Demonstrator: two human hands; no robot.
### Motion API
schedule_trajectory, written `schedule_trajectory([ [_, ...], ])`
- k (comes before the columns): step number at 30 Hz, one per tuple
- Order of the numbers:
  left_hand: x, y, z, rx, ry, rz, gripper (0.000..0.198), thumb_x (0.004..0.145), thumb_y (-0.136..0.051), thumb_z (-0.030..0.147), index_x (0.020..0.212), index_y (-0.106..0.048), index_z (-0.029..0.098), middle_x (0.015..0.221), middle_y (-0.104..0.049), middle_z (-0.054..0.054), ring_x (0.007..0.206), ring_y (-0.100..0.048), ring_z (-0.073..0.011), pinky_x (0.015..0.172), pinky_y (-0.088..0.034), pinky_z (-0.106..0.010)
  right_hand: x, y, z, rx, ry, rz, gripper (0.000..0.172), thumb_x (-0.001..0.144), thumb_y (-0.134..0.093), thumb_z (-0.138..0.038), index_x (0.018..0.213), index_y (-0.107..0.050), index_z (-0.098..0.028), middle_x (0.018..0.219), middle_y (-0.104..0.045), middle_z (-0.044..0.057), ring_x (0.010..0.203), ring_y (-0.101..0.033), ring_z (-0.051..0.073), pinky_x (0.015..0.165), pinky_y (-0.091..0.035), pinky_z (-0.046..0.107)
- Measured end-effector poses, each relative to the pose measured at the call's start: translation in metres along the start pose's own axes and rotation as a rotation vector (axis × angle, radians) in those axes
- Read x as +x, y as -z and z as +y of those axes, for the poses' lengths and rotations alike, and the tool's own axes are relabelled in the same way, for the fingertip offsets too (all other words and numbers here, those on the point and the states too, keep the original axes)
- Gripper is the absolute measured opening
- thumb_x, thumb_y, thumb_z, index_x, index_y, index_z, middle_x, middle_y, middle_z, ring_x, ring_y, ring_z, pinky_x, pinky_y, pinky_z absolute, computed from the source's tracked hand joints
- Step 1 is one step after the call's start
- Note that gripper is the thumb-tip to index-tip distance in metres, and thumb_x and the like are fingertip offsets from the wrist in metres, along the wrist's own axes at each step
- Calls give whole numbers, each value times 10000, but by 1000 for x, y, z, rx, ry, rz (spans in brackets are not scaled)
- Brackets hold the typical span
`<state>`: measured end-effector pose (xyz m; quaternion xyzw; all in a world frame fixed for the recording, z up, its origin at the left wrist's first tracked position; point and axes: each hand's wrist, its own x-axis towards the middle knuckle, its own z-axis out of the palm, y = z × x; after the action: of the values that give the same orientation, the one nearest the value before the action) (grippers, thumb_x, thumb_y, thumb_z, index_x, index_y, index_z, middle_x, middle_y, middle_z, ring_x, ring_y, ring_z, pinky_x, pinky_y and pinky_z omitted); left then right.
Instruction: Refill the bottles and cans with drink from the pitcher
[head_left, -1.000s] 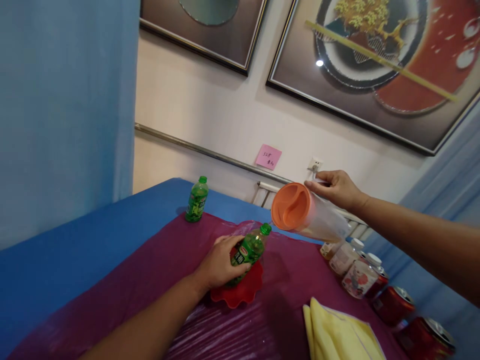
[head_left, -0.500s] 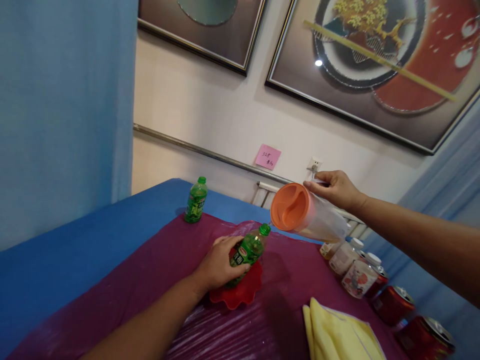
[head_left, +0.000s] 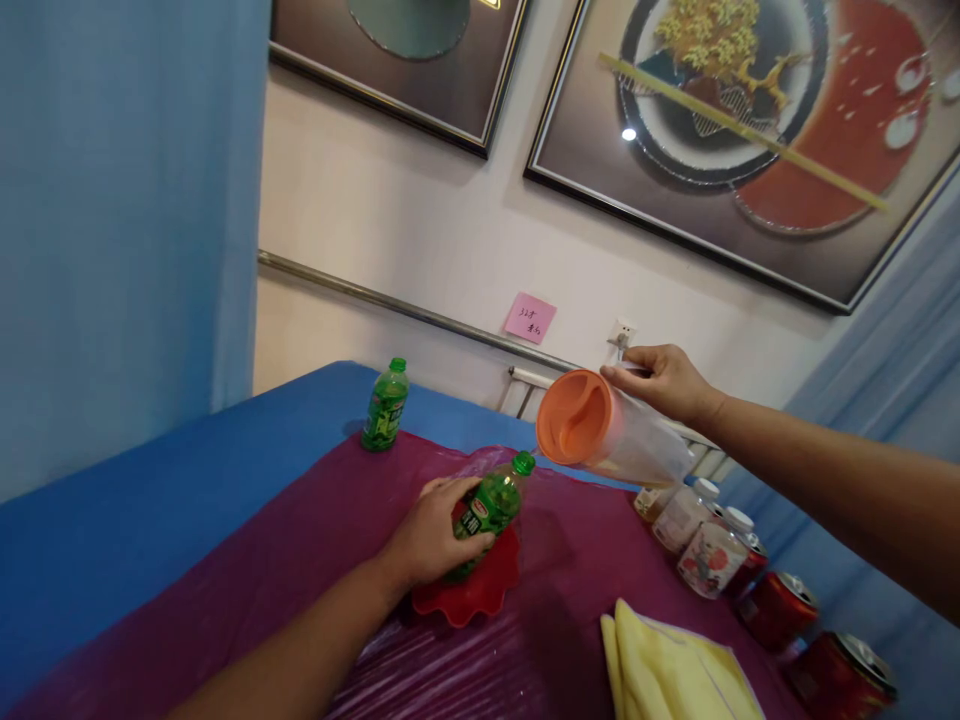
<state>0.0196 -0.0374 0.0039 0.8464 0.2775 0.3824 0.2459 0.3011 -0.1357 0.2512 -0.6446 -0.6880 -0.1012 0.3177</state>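
My left hand (head_left: pixel 439 530) is wrapped round a green-labelled plastic bottle (head_left: pixel 491 510), which leans to the right over a red scalloped dish (head_left: pixel 469 598). The bottle has a green top; I cannot tell if it is capped. My right hand (head_left: pixel 664 380) grips the handle of a clear pitcher (head_left: pixel 641 440) with an orange lid (head_left: pixel 574 415). The pitcher lies tipped nearly level, lid end toward the bottle's top, with a little pale liquid along its lower side. Whether any liquid runs between them is too small to tell.
A similar green bottle (head_left: pixel 385 405) stands upright farther back on the blue table cover (head_left: pixel 300 420). Purple plastic sheeting (head_left: pixel 315 560) lies beneath my hands. At right are a folded yellow cloth (head_left: pixel 679 665), white-capped bottles (head_left: pixel 712 555) and red cans (head_left: pixel 780 610). A wall rail (head_left: pixel 412 310) runs behind.
The whole view has shifted slightly, moving things a little left and down in the picture. Both hands keep their holds, and the pitcher's tilt looks about the same.
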Motion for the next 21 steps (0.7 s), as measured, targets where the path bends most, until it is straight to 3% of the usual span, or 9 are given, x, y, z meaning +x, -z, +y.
schedule_trajectory([
  [21, 1, 2, 4, -17, 24, -9, 680, 653, -820, 350, 1296, -649, 210, 1298, -705, -101, 1227, -606, -340, 1099, -433, -506, 4, 2, -1, -11, 38, -18, 545, 812, -617, -632, 554, -346, -235, 561, -270, -54, 548, -254, 97, 501, -193, 277],
])
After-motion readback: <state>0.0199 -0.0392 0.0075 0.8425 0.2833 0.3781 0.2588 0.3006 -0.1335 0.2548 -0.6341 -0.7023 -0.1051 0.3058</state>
